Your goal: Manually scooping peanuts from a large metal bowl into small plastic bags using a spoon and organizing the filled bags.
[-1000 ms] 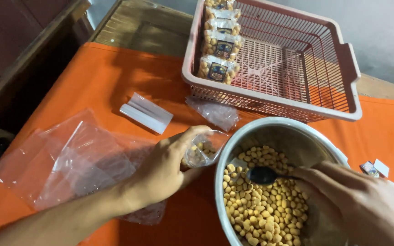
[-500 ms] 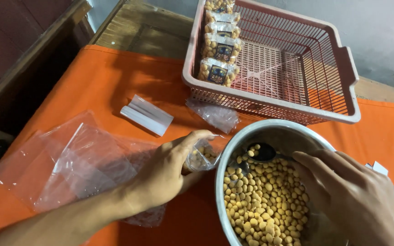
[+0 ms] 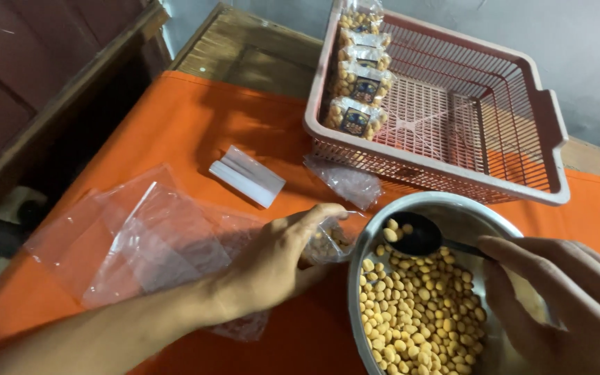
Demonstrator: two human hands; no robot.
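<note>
Head view: right hand [image 3: 564, 298] grips black spoon [image 3: 418, 235], just right of small bag [image 3: 328, 243] pinched by left hand [image 3: 279, 260].

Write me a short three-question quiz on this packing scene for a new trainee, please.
1. True or false: the pink basket is completely filled with packed bags.
2. Which hand holds the dark spoon? A) left hand B) right hand C) neither
3. Fill in: the left hand holds a small clear bag beside the rim of the metal ____.

Key
1. False: the packed bags form one row along its left side; the remainder is bare.
2. B: the right hand holds it, with a few nuts on it, over the yellow nuts.
3. bowl.
</note>
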